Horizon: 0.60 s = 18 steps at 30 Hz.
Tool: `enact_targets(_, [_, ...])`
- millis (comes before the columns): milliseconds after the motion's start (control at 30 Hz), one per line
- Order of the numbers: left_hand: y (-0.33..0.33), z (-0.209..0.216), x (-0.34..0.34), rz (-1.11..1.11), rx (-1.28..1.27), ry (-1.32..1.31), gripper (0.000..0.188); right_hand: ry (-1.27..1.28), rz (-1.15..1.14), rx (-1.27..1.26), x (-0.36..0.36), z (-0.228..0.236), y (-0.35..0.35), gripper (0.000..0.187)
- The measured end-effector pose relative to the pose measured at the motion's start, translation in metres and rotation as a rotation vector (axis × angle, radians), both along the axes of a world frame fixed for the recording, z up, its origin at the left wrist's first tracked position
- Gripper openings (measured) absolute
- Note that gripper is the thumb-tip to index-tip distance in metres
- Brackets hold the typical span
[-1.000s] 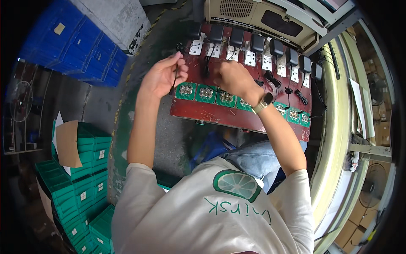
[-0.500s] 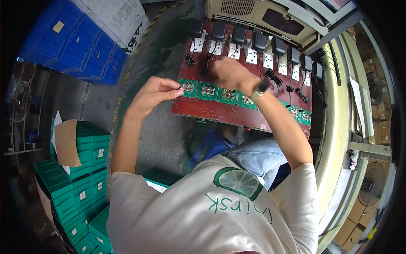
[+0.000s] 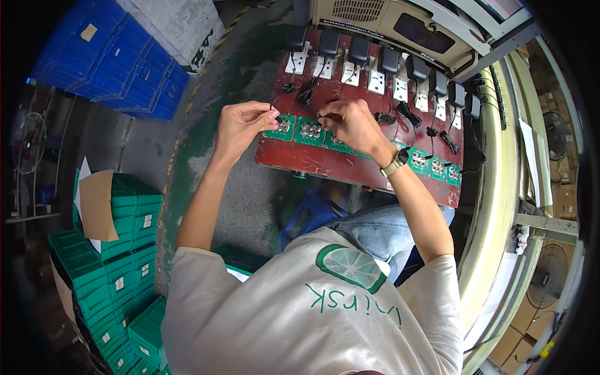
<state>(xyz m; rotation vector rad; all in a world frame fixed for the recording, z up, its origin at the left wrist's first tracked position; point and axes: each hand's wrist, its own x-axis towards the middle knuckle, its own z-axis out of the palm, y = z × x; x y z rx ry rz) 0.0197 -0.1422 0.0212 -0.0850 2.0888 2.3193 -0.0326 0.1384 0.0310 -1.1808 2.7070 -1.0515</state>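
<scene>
My left hand (image 3: pixel 244 128) is closed in a pinch at the left end of the red work board (image 3: pixel 275 153). A thin dark cable end shows at its fingertips, over the leftmost green circuit board (image 3: pixel 284 127). My right hand (image 3: pixel 355 128) pinches a small black cable plug (image 3: pixel 321 117) above the second circuit board (image 3: pixel 310 131), while its palm partly covers the boards to the right. Behind the hands stands a row of black power adapters (image 3: pixel 328 45) on white sockets (image 3: pixel 323 67). Their black cables (image 3: pixel 305 95) hang toward the circuit boards.
A beige machine cabinet (image 3: pixel 400 28) stands behind the work board, with a cream rail (image 3: pixel 494 206) to the right. Blue crates (image 3: pixel 106 56) are stacked at far left, and green crates (image 3: pixel 128 269) at lower left. A blue stool (image 3: pixel 315 209) is below the board's front edge.
My right hand has come down and nearer from the sockets to the circuit boards. My left hand has shifted slightly up and right, still pinching.
</scene>
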Motion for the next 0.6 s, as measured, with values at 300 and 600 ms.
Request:
enact_targets(300, [0.009, -0.009, -0.007, 0.001, -0.146, 0.068, 0.016, 0.345, -0.032, 0.151, 0.016, -0.024, -0.002, 0.021])
enact_targets(600, [0.02, -0.022, -0.009, 0.093, -0.26, 0.153, 0.014, 0.21, -0.156, -0.035, 0.035, -0.017, 0.009, 0.025])
